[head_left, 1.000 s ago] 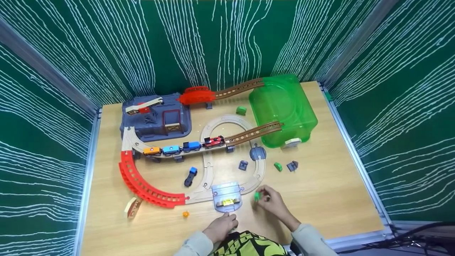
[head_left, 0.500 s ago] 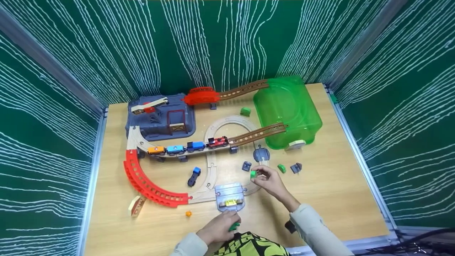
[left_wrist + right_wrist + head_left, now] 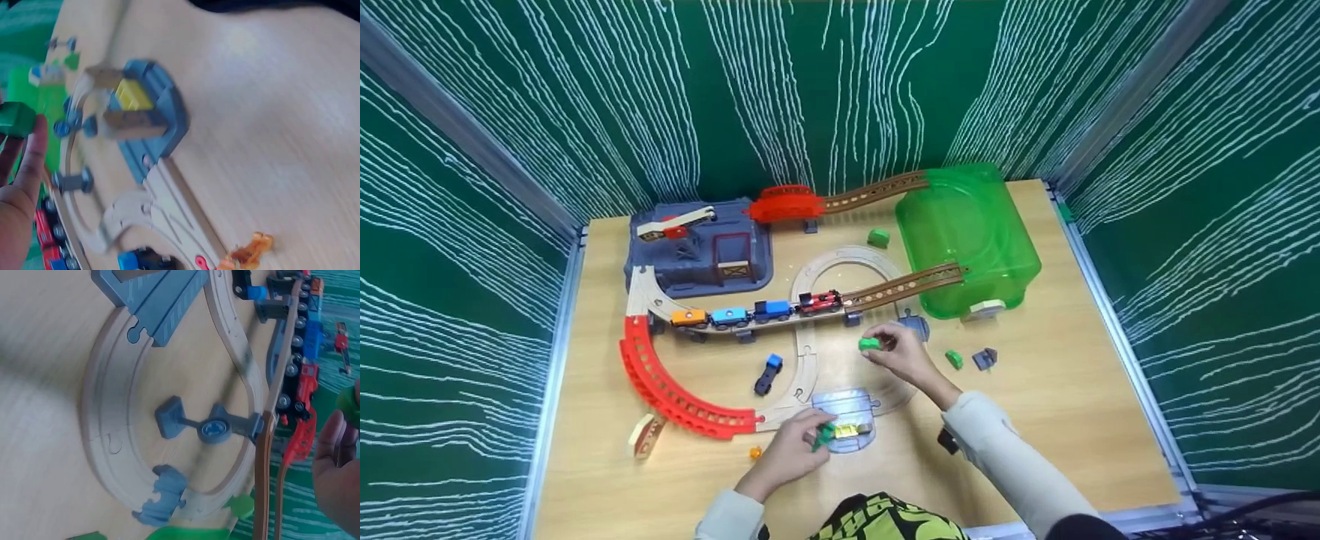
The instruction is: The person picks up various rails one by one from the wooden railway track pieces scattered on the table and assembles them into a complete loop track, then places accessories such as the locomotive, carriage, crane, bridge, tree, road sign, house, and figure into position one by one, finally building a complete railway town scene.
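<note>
My left hand [image 3: 789, 454] pinches a dark green toy piece [image 3: 823, 435] beside the grey platform [image 3: 840, 403] with a yellow part on it; in the left wrist view this piece [image 3: 16, 119] looks blocky, and its full shape is hidden. With thumb and fingers, my right hand [image 3: 904, 356] holds a bright green rounded toy piece [image 3: 869, 343] above the inside of the wooden track loop. Only part of that piece [image 3: 349, 406] shows in the right wrist view. A grey support [image 3: 170, 417] stands within the loop, partly hidden by the hand in the head view.
A toy train [image 3: 772, 309] stands on the raised track. Behind are a grey base [image 3: 697, 259] with a crane and a green tub [image 3: 975, 232]. Loose pieces include a green one [image 3: 954, 359], a grey support [image 3: 985, 358], a blue-black vehicle [image 3: 769, 375] and an orange figure [image 3: 755, 453].
My right hand has carried its bright green piece forward and left over the loop. My left hand has moved from the table's front edge forward and left to the platform, with the dark green piece.
</note>
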`<state>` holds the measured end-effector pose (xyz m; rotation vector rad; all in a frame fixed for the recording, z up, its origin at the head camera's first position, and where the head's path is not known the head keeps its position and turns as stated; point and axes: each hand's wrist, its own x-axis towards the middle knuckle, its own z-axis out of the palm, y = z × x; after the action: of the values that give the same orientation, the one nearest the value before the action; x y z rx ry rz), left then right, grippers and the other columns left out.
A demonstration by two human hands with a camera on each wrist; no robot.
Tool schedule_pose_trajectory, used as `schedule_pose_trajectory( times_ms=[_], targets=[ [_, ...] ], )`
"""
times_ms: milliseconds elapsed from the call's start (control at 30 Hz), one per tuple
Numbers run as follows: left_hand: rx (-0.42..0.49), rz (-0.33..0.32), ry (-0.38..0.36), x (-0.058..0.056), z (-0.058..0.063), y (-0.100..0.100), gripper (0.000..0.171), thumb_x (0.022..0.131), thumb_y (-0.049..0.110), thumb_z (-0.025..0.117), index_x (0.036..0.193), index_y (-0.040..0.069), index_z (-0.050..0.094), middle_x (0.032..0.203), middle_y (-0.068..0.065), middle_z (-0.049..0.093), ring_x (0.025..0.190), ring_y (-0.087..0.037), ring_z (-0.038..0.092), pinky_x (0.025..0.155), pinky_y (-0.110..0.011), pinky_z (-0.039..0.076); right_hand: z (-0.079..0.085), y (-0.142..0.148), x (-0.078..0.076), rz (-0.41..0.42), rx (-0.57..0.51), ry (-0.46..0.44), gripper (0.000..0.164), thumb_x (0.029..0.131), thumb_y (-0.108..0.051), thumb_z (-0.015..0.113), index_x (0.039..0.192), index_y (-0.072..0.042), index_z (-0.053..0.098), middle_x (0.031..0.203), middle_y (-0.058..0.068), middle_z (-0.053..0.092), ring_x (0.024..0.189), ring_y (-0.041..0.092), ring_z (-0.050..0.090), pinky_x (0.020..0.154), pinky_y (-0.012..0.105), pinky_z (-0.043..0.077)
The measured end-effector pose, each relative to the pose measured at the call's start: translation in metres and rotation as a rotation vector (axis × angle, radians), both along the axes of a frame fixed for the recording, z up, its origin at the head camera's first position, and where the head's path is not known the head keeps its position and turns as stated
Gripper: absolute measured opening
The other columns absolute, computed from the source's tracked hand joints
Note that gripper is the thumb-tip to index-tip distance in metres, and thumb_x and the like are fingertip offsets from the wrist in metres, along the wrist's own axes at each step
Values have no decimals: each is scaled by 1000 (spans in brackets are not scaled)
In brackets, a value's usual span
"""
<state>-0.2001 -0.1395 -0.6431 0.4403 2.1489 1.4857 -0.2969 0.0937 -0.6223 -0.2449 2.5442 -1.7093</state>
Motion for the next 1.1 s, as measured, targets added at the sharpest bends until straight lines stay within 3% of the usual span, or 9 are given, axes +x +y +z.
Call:
schedule_pose_trajectory(
  times_ms=[133,267,400,533,733,900,1000,1100],
  targets=[
    [55,163,-70,-9,4,-10,48,72,-4,56,118,9,55,114,-10,52,90,-20,54,72,-24,49,-30,-14,-14,92,135,37,22,66,2,70,86,-6,67,80,3,59,68,11,52,58,21,47],
    [132,279,-94,-16,19,-20,43,75,-8,53,116,3,55,112,-15,54,96,-27,53,73,-29,50,-50,-28,-22,175,275,67,24,65,5,65,87,-4,66,82,5,58,73,15,51,63,24,47],
    [199,369,-114,-19,34,-27,41,75,-11,50,116,-3,52,110,-19,55,96,-34,53,69,-28,50,-67,-39,-26,201,417,95,25,64,5,63,87,-2,66,82,6,56,75,16,52,68,27,48],
    [206,457,-132,-23,38,-31,43,75,-11,48,118,-7,49,109,-26,53,97,-37,51,72,-24,49,-85,-46,-29,181,516,77,18,69,2,67,87,-1,65,84,7,55,76,20,55,70,29,49],
    [164,511,-172,-25,32,-34,42,78,-8,48,120,-5,48,112,-24,53,102,-32,50,85,-29,43,-108,-47,-31,119,569,-14,15,74,-3,65,89,-3,65,85,4,52,78,22,57,71,30,49],
    [195,536,-234,-26,12,-41,44,79,-3,50,123,-3,47,119,-23,50,109,-28,46,92,-35,38,-118,-46,-30,94,558,-18,12,75,-3,63,86,-4,65,81,3,51,75,22,55,68,33,48],
    [255,557,-285,-27,3,-44,46,80,-1,52,125,-4,44,120,-22,49,107,-26,48,87,-35,43,-118,-48,-29,84,547,-15,13,73,1,61,85,-4,64,80,4,51,75,22,54,69,34,48],
    [303,573,-313,-29,2,-46,51,79,0,57,127,-5,41,119,-23,48,102,-24,52,80,-31,48,-116,-50,-31,79,532,-5,16,72,3,61,86,-3,63,82,5,52,78,23,54,70,35,47]
  ],
)
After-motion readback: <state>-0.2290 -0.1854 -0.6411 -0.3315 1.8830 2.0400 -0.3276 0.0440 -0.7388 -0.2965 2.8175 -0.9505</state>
